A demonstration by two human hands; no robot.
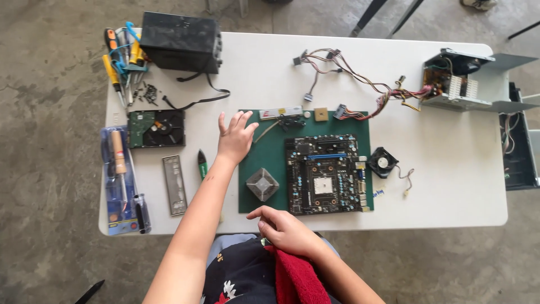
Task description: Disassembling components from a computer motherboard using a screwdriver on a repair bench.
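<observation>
**A:** The left hand point(235, 138) is spread wide, fingers fanned, palm down over the near-left corner of the flat dark-green work mat point(250, 188); it holds nothing. Whether the palm presses the mat or floats just above, I cannot tell.

**B:** And the other?

**A:** The right hand point(284, 228) sits at the near edge of the white plastic table point(450, 186), fingers curled loosely, apparently touching a red cloth point(298, 278) in the lap. It grips nothing I can make out.

**B:** What lies around the left hand?

**A:** Just beyond its fingertips, a long pale memory stick point(281, 112) at the mat's far edge. Ahead and to its right, the black square motherboard point(325, 173), flat on the mat. Nearer the person than the hand, a grey pyramid-shaped metal heatsink point(262, 184). To its left, off the mat, a small green-tipped tool point(202, 164), a silver perforated back plate point(175, 184) and an opened hard drive point(156, 128).

**B:** How should that hand behave?

**A:** I judge it best kept flat and light, steadying the mat rather than dragging it, since the motherboard would slide with it. Fingers should stay clear of the board's pins and of the loose black screws point(149, 93) farther left. A slow, low reach also avoids the bundle of coloured cables point(360, 79) running to the open grey power supply point(455, 84).
</observation>
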